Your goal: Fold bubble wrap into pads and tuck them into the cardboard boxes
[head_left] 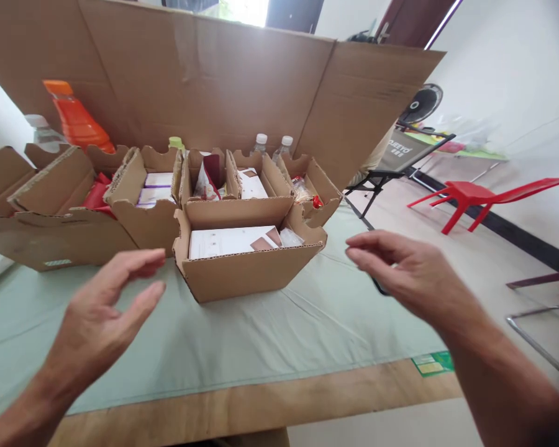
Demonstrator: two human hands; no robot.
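Note:
In front of me on the cloth stands a small open cardboard box [249, 277]. Inside it lie a white carton with brown corner shapes [228, 241] and a clear plastic packet [291, 238]. My left hand [102, 316] hovers left of this box, open, thumb and fingers apart and nothing between them. On the other side, my right hand [405, 267] is raised away from the box, fingers bent loosely with the thumb close below them; no held thing shows. A dark edge of something peeks out under the right hand, mostly hidden.
Behind stands a row of cardboard bins [153, 226] holding cartons and packets. An orange bottle [81, 121] and clear bottles stand before a tall cardboard screen [242, 87]. Pale green cloth [261, 335] covers the table. A red chair [475, 195] and folding chair [395, 155] are at right.

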